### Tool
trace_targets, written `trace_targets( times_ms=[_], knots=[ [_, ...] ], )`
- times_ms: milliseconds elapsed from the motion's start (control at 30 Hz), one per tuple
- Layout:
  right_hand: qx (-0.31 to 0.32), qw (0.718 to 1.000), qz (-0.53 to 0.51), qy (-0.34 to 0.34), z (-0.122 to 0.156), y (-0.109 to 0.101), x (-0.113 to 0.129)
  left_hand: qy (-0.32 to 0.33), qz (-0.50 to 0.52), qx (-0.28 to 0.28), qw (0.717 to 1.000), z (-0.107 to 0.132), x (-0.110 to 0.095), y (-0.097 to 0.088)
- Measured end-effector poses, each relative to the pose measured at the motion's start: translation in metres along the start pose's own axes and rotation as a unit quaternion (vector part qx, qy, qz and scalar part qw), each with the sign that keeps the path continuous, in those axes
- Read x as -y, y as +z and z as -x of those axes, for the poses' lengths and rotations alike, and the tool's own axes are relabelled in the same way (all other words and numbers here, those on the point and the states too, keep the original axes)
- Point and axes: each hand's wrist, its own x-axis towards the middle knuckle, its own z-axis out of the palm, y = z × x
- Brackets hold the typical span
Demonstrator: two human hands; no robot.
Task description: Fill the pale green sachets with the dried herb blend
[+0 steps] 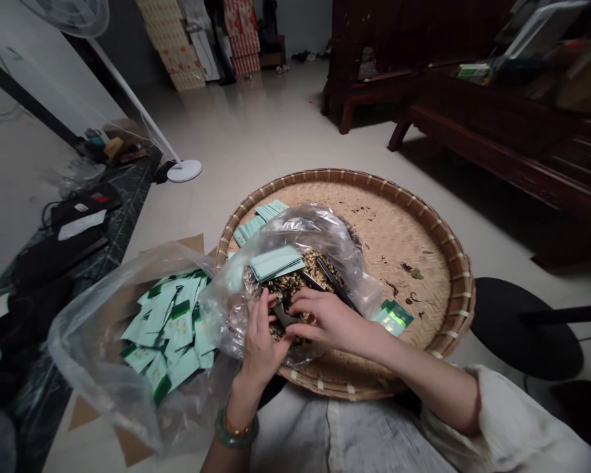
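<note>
My left hand and my right hand meet over a clear plastic bag of loose dried mix. Between their fingertips is a small grey packet, with both hands closed on its edges. Dark and yellowish dried bits fill the bag below. A stack of pale green sachets lies on the bag, just beyond my fingers. By my right wrist rests a long dark tool, its kind unclear. A round woven bamboo tray supports all this in front of my lap.
More pale green sachets lie at the tray's far left; shiny green packets are at right. A second plastic bag on the left holds many sachets. A white fan, a black round base and dark wooden furniture stand around.
</note>
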Motion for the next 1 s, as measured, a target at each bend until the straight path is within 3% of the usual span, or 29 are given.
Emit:
trace_targets(
  times_ms=[167,367,600,800,1000],
  knots=[
    [-0.080,0.997,-0.003,0.017,-0.002,-0.005,0.003,0.014,-0.016,-0.017,1.000,-0.001,0.002,0.002],
    [-0.004,0.998,0.043,-0.043,-0.014,-0.005,-0.003,0.024,-0.036,-0.022,0.999,-0.004,0.000,0.004],
    [-0.047,0.997,0.056,-0.040,-0.013,-0.015,-0.004,0.036,-0.024,-0.019,0.999,-0.005,0.001,0.003],
    [-0.009,0.995,0.063,-0.072,-0.015,-0.009,-0.008,0.028,-0.051,-0.014,0.998,-0.006,0.001,0.005],
    [-0.115,0.992,0.016,-0.058,-0.005,-0.028,-0.006,0.020,-0.016,-0.025,0.999,-0.007,0.000,0.003]
  ],
)
